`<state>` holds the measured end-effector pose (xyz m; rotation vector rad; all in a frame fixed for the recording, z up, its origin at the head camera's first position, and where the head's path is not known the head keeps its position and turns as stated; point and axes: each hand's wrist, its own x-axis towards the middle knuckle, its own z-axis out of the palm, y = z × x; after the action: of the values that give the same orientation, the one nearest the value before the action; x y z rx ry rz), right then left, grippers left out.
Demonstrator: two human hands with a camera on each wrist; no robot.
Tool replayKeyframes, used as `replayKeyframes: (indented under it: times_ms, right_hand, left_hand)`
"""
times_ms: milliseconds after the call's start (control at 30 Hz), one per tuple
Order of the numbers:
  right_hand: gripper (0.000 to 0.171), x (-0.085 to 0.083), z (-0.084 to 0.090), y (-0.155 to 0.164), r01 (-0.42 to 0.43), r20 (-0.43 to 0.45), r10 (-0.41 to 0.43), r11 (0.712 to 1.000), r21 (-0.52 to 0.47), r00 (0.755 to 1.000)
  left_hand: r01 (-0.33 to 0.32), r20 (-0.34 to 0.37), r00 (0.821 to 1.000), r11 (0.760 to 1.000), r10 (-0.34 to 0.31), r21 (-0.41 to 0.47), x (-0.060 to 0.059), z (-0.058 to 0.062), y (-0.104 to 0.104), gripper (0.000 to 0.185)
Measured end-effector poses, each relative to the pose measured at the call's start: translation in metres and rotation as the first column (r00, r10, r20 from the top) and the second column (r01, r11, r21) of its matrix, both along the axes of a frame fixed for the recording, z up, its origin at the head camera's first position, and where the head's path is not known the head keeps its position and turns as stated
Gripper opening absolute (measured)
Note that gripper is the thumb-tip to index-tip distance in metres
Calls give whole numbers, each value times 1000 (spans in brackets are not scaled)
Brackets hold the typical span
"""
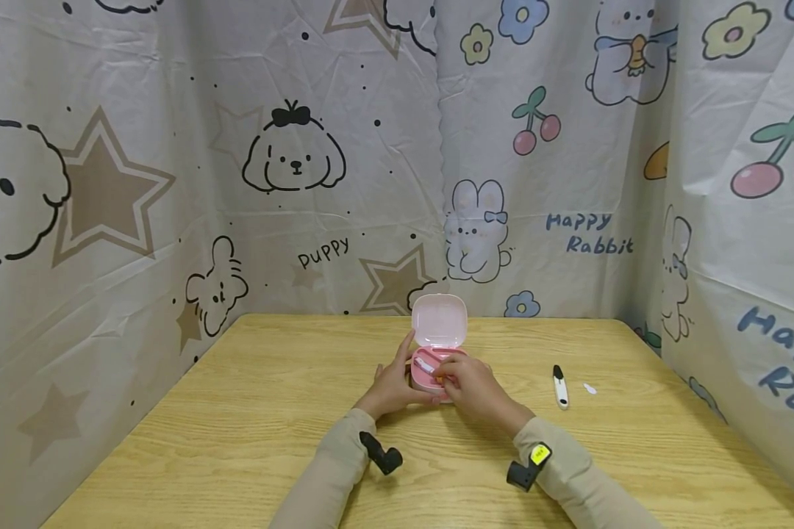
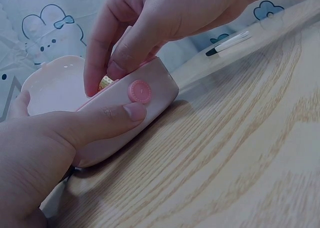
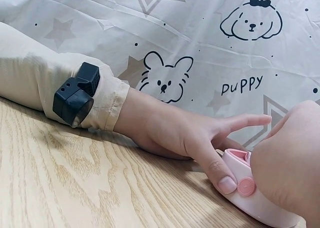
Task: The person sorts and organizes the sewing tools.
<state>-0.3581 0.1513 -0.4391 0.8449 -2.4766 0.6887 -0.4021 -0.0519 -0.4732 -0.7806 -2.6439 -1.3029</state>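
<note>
- Centrally on the wooden counter (image 1: 251, 411) sits a small pink case (image 1: 437, 367), its lid (image 1: 440, 320) standing open and upright toward the curtain.
- Left hand (image 1: 392, 386) steadies the case from its left side: the thumb (image 2: 112, 119) presses flat on the front wall just beside a round pink button (image 2: 139, 91), while the other fingers stretch out behind the case, loosely spread.
- Right hand (image 1: 471, 386) reaches into the open tray from the right; its fingers (image 2: 97, 62) are curled down and pinch a small gold-orange piece (image 2: 105, 81) at the tray's rim.
- Inside the tray a pale, narrow item (image 1: 426, 364) lies; too small to identify.
- Well to the right of the hands, a black-and-white snipper-like tool (image 1: 559, 385) lies on the counter, with a small white scrap (image 1: 589, 389) just beside it.
- Cartoon-print fabric (image 1: 172, 184) walls the counter on three sides.
</note>
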Motion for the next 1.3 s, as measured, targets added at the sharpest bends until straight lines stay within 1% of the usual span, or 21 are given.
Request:
replayKeyframes:
  times_ms: [433,900,1300]
  right_hand:
    - [17,3,1,1,4,-3,-3,1000,4,1000]
    - [17,3,0,3,-15,-48,16,1000,15,999]
    - [22,3,2,6,-19,-33,19,1000,11,999]
  left_hand:
    - [0,2,1000,1000,0,5,-1,0,0,133]
    - [-6,0,1000,1000,6,-9,1,2,0,133]
    - [-11,3,1000,1000,11,-11,0,1,1,134]
